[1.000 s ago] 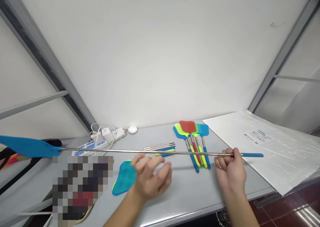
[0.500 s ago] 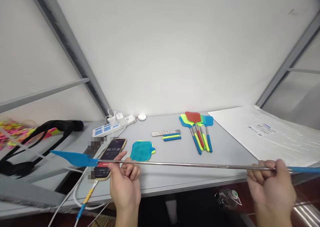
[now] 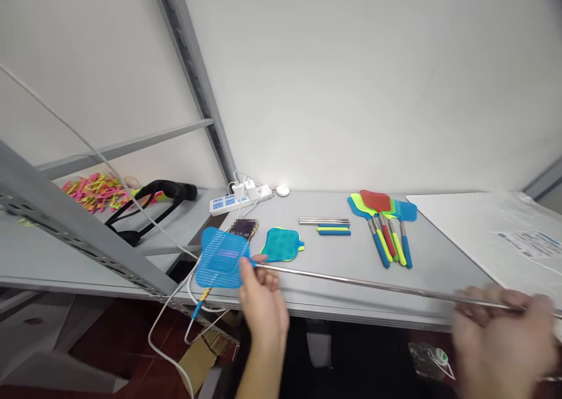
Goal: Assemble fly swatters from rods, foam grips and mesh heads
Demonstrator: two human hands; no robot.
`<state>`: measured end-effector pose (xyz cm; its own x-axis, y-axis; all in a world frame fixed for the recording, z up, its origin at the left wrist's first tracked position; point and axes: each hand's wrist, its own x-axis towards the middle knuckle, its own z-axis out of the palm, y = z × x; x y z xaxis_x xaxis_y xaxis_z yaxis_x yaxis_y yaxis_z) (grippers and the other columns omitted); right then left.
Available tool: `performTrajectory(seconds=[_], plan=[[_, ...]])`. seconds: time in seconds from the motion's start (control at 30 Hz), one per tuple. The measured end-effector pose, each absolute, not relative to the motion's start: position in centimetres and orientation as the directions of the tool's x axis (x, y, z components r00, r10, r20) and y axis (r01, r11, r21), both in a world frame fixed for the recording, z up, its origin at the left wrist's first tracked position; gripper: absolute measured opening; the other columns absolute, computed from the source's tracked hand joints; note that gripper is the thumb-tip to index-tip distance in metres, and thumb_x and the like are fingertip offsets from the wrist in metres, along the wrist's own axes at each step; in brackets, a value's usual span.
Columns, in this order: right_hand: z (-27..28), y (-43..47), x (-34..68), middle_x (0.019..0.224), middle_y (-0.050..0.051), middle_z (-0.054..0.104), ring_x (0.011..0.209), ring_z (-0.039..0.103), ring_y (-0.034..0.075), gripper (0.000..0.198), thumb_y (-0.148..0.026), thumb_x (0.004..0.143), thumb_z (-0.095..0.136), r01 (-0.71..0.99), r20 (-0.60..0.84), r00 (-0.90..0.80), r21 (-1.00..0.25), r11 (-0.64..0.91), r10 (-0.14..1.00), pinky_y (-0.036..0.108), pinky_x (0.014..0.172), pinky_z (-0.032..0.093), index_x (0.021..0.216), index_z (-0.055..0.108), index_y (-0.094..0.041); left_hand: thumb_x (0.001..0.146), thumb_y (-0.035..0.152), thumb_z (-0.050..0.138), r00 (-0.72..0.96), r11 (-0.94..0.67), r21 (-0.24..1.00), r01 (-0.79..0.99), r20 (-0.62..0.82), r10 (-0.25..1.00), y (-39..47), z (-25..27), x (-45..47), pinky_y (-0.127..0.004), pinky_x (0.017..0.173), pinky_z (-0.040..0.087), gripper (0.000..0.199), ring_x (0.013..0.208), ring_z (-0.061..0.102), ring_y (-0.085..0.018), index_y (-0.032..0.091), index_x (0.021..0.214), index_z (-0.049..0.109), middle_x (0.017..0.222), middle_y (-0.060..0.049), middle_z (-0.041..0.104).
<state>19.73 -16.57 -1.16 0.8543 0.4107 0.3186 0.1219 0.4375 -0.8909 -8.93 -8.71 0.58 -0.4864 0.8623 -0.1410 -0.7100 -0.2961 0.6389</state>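
A blue fly swatter (image 3: pixel 223 259) with a long extended metal rod stretches across the view between both my hands. My left hand (image 3: pixel 264 293) is closed at the neck, where the rod meets the flat blue head. My right hand (image 3: pixel 503 328), blurred, is wrapped round the rod's far end; the handle beyond it runs largely out of view. Behind the rod lie loose teal and yellow-green swatter heads (image 3: pixel 281 245), several metal rods (image 3: pixel 324 221), loose blue and yellow-green handle grips (image 3: pixel 334 229), and a fanned pile of assembled fly swatters (image 3: pixel 383 226).
A white power strip (image 3: pixel 241 200) with plugs and a round white device (image 3: pixel 283 191) stand by the wall. A phone (image 3: pixel 243 229) lies behind the blue head. White wrapped sheets (image 3: pixel 496 229) cover the right side. Cables (image 3: pixel 160 328) hang over the front edge near a metal shelf post (image 3: pixel 83 229).
The swatter's blue head has turned from nearly edge-on to face me. My left hand has moved up to the neck. The view has swung left.
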Motion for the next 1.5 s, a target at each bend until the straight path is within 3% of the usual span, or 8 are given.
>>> performTrajectory(seconds=[0.1, 0.3, 0.43, 0.53, 0.7, 0.97, 1.27, 1.5], plan=[[-0.2, -14.7, 13.5, 0.053, -0.008, 0.025, 0.041, 0.022, 0.009, 0.034, -0.043, 0.092, 0.047, -0.24, 0.105, 0.862, -0.777, 0.581, 0.496, 0.03, 0.041, 0.022, 0.066, 0.036, -0.024, 0.088, 0.054, 0.061, -0.437, -0.241, 0.641, -0.729, -0.165, 0.884, -9.6, 0.1, -4.6, -0.02, 0.041, 0.024, 0.037, 0.045, 0.024, -0.005, 0.019, 0.076, 0.053, 0.059, 0.009, 0.025], [0.6, -12.6, 5.5, 0.059, -0.007, 0.029, 0.045, 0.029, 0.008, 0.037, -0.049, 0.098, 0.043, -0.455, 0.039, 0.753, -0.691, 0.562, 0.657, 0.023, 0.044, 0.025, 0.073, 0.048, -0.022, 0.09, 0.062, 0.049, -0.288, -0.049, 0.673, -0.738, -0.249, 0.924, -10.6, -1.4, 0.5, -0.023, 0.043, 0.025, 0.044, 0.044, 0.029, -0.006, 0.022, 0.072, 0.048, 0.058, 0.007, 0.03], [-0.9, -12.0, 8.5, 0.068, -0.004, 0.04, 0.053, 0.037, 0.008, 0.028, -0.047, 0.093, 0.055, -0.617, -0.071, 0.476, -0.737, 0.275, 0.877, 0.024, 0.048, 0.033, 0.092, 0.065, -0.021, 0.088, 0.053, 0.056, -0.358, -0.118, 0.704, -0.701, -0.203, 0.911, -8.9, -1.2, -1.6, -0.022, 0.044, 0.027, 0.036, 0.045, 0.029, -0.006, 0.02, 0.073, 0.053, 0.061, 0.006, 0.036], [-2.0, -11.8, 12.3, 0.076, -0.001, 0.044, 0.064, 0.047, 0.012, 0.029, -0.046, 0.09, 0.057, -0.645, -0.085, 0.444, -0.721, 0.253, 0.892, 0.027, 0.055, 0.043, 0.102, 0.068, -0.022, 0.089, 0.045, 0.055, -0.381, -0.147, 0.678, -0.72, -0.209, 0.9, -7.3, -0.6, -4.2, -0.021, 0.043, 0.026, 0.031, 0.045, 0.028, -0.006, 0.019, 0.074, 0.056, 0.061, 0.006, 0.035], [-1.5, -11.9, 15.4, 0.076, 0.001, 0.052, 0.074, 0.056, 0.015, 0.037, -0.046, 0.097, 0.041, -0.462, 0.06, 0.642, -0.765, 0.448, 0.764, 0.032, 0.068, 0.051, 0.089, 0.07, -0.024, 0.092, 0.037, 0.051, -0.404, -0.187, 0.658, -0.729, -0.194, 0.894, -6.1, 0.0, -5.7, -0.022, 0.043, 0.027, 0.029, 0.046, 0.031, -0.007, 0.017, 0.073, 0.058, 0.061, 0.005, 0.035], [0.1, -11.6, 13.8, 0.078, 0.004, 0.069, 0.079, 0.069, 0.018, 0.03, -0.045, 0.091, 0.06, -0.27, 0.017, 0.819, -0.87, 0.412, 0.574, 0.037, 0.079, 0.058, 0.091, 0.071, -0.017, 0.095, 0.045, 0.044, -0.44, -0.278, 0.609, -0.743, -0.132, 0.888, -5.7, 1.9, -2.2, -0.024, 0.046, 0.029, 0.038, 0.046, 0.027, -0.009, 0.021, 0.065, 0.041, 0.059, 0.006, 0.028], [-0.6, -10.7, 11.6, 0.087, 0.008, 0.075, 0.082, 0.072, 0.021, 0.035, -0.047, 0.093, 0.053, 0.017, 0.122, 0.605, -0.99, 0.14, 0.787, 0.029, 0.072, 0.058, 0.098, 0.074, -0.019, 0.093, 0.054, 0.046, -0.372, -0.282, 0.741, -0.61, 0.047, 0.927, -5.2, 0.7, 3.7, -0.028, 0.065, 0.043, 0.046, 0.065, 0.048, -0.014, 0.02, 0.062, 0.048, 0.066, 0.002, 0.049], [-1.7, -10.5, 13.0, 0.065, 0.0, 0.067, 0.052, 0.061, 0.015, 0.034, -0.053, 0.089, 0.054, 0.346, 0.15, 0.375, -0.938, 0.012, 0.915, 0.021, 0.051, 0.048, 0.103, 0.067, -0.024, 0.097, 0.055, 0.036, 0.029, 0.028, 0.986, -0.166, -0.023, 0.999, -0.4, 2.2, 3.4, -0.029, 0.074, 0.044, 0.049, 0.072, 0.054, -0.017, 0.02, 0.072, 0.06, 0.076, -0.003, 0.06]])
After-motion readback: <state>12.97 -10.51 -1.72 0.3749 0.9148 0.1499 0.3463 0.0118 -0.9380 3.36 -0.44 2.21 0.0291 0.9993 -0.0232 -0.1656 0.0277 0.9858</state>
